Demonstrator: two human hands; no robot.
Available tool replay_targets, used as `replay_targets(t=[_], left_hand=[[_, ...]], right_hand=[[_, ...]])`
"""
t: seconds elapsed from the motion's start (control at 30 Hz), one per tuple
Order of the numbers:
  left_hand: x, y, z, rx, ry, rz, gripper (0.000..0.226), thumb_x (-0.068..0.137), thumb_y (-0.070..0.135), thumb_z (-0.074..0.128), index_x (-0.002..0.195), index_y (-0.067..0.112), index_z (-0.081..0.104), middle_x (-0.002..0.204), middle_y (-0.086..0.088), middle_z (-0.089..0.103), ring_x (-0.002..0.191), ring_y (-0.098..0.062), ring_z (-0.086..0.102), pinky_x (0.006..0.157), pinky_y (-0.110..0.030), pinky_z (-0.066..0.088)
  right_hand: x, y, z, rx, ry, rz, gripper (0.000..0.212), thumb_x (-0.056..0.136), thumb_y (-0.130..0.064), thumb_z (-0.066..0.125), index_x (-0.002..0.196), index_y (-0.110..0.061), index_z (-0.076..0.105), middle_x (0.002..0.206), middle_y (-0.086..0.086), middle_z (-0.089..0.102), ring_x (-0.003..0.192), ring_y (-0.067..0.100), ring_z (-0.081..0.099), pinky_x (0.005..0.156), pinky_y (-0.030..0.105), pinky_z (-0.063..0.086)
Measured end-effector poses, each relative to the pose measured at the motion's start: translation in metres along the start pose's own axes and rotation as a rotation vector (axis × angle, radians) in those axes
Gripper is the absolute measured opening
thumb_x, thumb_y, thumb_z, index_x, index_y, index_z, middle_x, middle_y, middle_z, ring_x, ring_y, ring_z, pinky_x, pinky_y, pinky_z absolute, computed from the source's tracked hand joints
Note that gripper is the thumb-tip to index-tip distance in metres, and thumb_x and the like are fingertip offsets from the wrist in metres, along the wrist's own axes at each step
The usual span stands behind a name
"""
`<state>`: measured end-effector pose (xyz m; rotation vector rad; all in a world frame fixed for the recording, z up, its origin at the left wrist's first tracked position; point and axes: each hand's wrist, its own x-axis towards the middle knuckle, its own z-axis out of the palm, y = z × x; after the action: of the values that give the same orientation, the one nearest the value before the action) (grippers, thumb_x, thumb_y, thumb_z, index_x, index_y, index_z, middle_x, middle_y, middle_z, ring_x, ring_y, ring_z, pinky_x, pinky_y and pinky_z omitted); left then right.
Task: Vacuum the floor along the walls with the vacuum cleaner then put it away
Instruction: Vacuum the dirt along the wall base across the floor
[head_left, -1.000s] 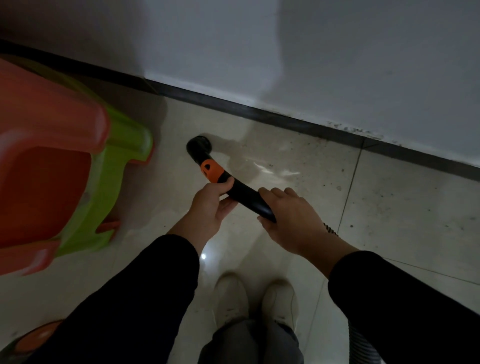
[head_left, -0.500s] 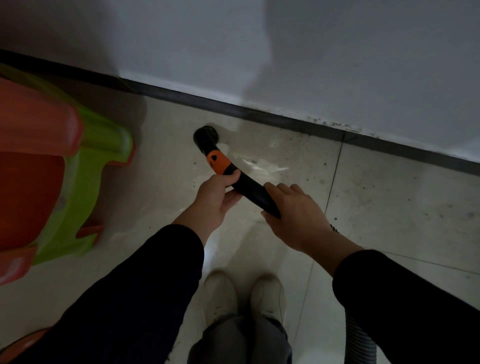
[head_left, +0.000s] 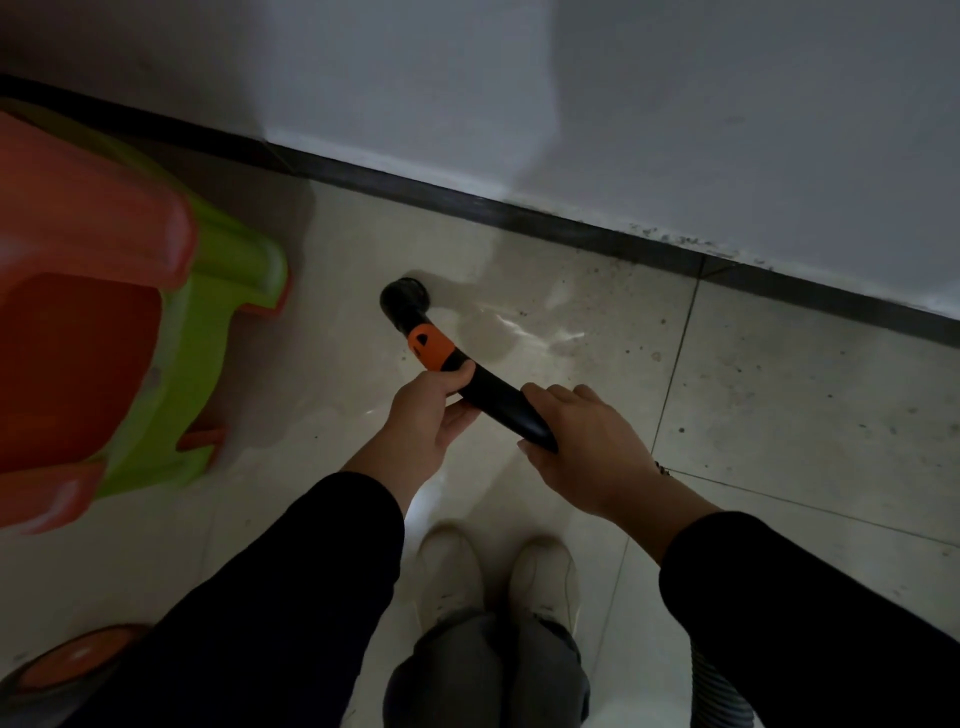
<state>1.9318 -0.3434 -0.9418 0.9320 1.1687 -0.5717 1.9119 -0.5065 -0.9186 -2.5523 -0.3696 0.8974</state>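
Head view, dim: left hand (head_left: 426, 421) grips the curved black vacuum tube (head_left: 498, 402) just behind its orange collar (head_left: 428, 348); right hand (head_left: 582, 447) grips farther back. Its round mouth (head_left: 405, 299) seems to touch the glossy tiled floor (head_left: 779, 415) near the dark baseboard (head_left: 571, 223), beside a moulded plastic stool (head_left: 208, 322).
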Motion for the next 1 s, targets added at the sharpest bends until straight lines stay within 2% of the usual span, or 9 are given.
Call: replay_targets(t=[0.1, 0.33, 0.53, 0.63, 0.8, 1.0], left_hand=[[-0.003, -0.004, -0.004, -0.008, 0.0, 0.0, 0.03, 0.09, 0.008, 0.065, 0.118, 0.001, 0.058, 0.109, -0.009, 0.064, 0.098, -0.022, 0.065, 0.078, -0.026, 0.056], [-0.011, -0.017, -0.015, -0.016, 0.015, -0.001, 0.014, 0.091, 0.008, 0.064, 0.104, 0.006, 0.06, 0.107, -0.008, 0.064, 0.096, -0.021, 0.065, 0.074, -0.025, 0.055], [-0.02, -0.03, -0.023, -0.035, 0.034, -0.015, 0.022, 0.091, 0.008, 0.064, 0.112, 0.003, 0.058, 0.109, -0.01, 0.062, 0.101, -0.023, 0.063, 0.077, -0.026, 0.054], [-0.025, -0.037, -0.027, -0.049, 0.053, -0.024, 0.028, 0.091, 0.008, 0.064, 0.117, 0.002, 0.056, 0.112, -0.011, 0.062, 0.102, -0.024, 0.063, 0.081, -0.028, 0.054], [-0.032, -0.049, -0.033, -0.082, 0.061, -0.037, 0.021, 0.092, 0.007, 0.063, 0.111, 0.003, 0.057, 0.111, -0.011, 0.062, 0.106, -0.026, 0.062, 0.087, -0.03, 0.052], [-0.04, -0.06, -0.046, -0.099, 0.057, -0.035, 0.03, 0.093, 0.008, 0.061, 0.122, -0.001, 0.056, 0.118, -0.014, 0.061, 0.108, -0.025, 0.062, 0.089, -0.029, 0.051]], right_hand=[[-0.004, -0.002, 0.003, -0.01, -0.01, -0.003, 0.038, 0.092, -0.033, 0.058, 0.126, -0.021, 0.045, 0.105, -0.003, 0.056, 0.097, 0.019, 0.048, 0.079, 0.033, 0.045], [-0.014, -0.004, 0.01, -0.028, -0.022, -0.029, 0.039, 0.092, -0.033, 0.057, 0.127, -0.022, 0.045, 0.105, -0.004, 0.056, 0.088, 0.011, 0.037, 0.076, 0.027, 0.04], [-0.026, -0.008, 0.017, -0.032, -0.05, -0.04, 0.041, 0.093, -0.033, 0.057, 0.131, -0.022, 0.044, 0.108, -0.003, 0.056, 0.098, 0.017, 0.047, 0.08, 0.03, 0.043], [-0.032, -0.009, 0.02, -0.033, -0.068, -0.045, 0.044, 0.093, -0.033, 0.056, 0.133, -0.022, 0.042, 0.11, -0.002, 0.056, 0.1, 0.018, 0.047, 0.082, 0.031, 0.043], [-0.042, -0.01, 0.023, -0.051, -0.1, -0.059, 0.043, 0.094, -0.033, 0.055, 0.133, -0.022, 0.042, 0.111, -0.001, 0.056, 0.102, 0.02, 0.048, 0.086, 0.034, 0.045], [-0.049, -0.016, 0.03, -0.045, -0.117, -0.074, 0.041, 0.093, -0.032, 0.056, 0.131, -0.023, 0.043, 0.111, -0.002, 0.056, 0.103, 0.02, 0.047, 0.085, 0.033, 0.043]])
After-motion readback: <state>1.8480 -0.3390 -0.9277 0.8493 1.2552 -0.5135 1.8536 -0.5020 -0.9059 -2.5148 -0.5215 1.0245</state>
